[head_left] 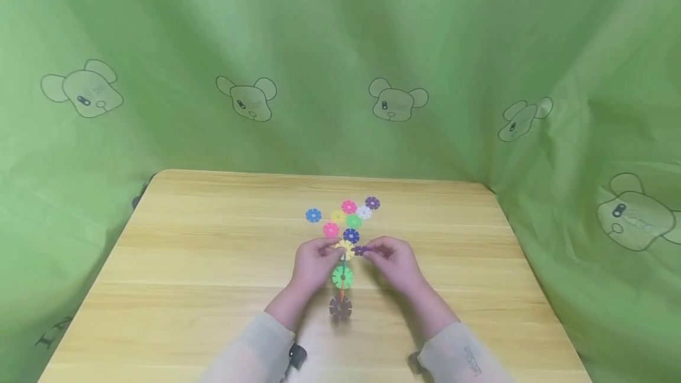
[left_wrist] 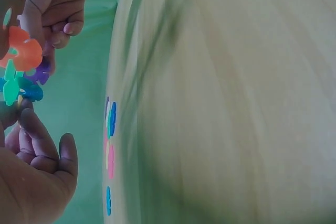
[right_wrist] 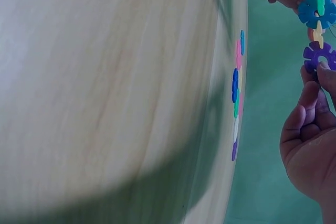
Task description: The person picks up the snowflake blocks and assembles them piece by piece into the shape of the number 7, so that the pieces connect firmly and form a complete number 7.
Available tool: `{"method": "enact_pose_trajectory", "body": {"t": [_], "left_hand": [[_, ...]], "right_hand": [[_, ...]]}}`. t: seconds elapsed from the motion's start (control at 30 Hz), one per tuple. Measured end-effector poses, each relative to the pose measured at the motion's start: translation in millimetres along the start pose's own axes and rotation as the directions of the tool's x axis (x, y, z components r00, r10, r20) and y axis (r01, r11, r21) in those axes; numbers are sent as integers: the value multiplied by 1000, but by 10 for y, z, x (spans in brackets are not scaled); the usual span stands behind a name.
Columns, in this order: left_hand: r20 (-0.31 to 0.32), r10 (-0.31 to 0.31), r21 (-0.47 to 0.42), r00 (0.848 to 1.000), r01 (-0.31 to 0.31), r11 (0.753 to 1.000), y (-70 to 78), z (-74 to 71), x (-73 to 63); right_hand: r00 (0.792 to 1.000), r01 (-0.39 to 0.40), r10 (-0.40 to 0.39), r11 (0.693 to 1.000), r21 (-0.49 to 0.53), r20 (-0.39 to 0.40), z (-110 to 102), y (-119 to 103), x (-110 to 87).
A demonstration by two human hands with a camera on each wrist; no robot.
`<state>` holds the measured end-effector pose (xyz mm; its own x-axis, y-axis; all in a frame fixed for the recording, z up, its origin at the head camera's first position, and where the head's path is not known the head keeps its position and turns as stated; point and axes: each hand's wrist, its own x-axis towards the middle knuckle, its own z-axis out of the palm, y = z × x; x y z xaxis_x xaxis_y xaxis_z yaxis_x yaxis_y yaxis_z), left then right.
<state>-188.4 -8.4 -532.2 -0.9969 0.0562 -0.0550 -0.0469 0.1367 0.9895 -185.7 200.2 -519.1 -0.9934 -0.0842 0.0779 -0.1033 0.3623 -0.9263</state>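
Note:
My left hand (head_left: 313, 263) pinches the pale yellow slotted disc (head_left: 348, 246) at the far end of a chain of interlocking plastic discs. From there the chain runs toward me through a blue disc (right_wrist: 308, 12), a green disc (head_left: 337, 277), an orange disc (left_wrist: 30, 52) and a brownish disc (head_left: 335, 308), held up over the table. My right hand (head_left: 398, 260) pinches a purple slotted disc (right_wrist: 311, 52) between thumb and fingertips. Its edge is right at the yellow disc's right edge, the two discs standing at an angle to each other in the right wrist view.
Beyond the hands, loose discs lie on the wooden table (head_left: 175, 253): a blue one (head_left: 308, 216), a dark blue one (head_left: 346, 235), a white one (head_left: 365, 216) and several others. A green curtain (head_left: 319, 146) surrounds the table's back and sides.

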Motion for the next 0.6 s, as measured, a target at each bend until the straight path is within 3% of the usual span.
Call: {"method": "enact_pose_trajectory", "body": {"t": [0.6], "left_hand": [[-10, 24, -28, 1000, -24, 999, 11, 38, -10]], "right_hand": [[999, -38, 37, 999, -37, -27, -2, -2, -7]]}}
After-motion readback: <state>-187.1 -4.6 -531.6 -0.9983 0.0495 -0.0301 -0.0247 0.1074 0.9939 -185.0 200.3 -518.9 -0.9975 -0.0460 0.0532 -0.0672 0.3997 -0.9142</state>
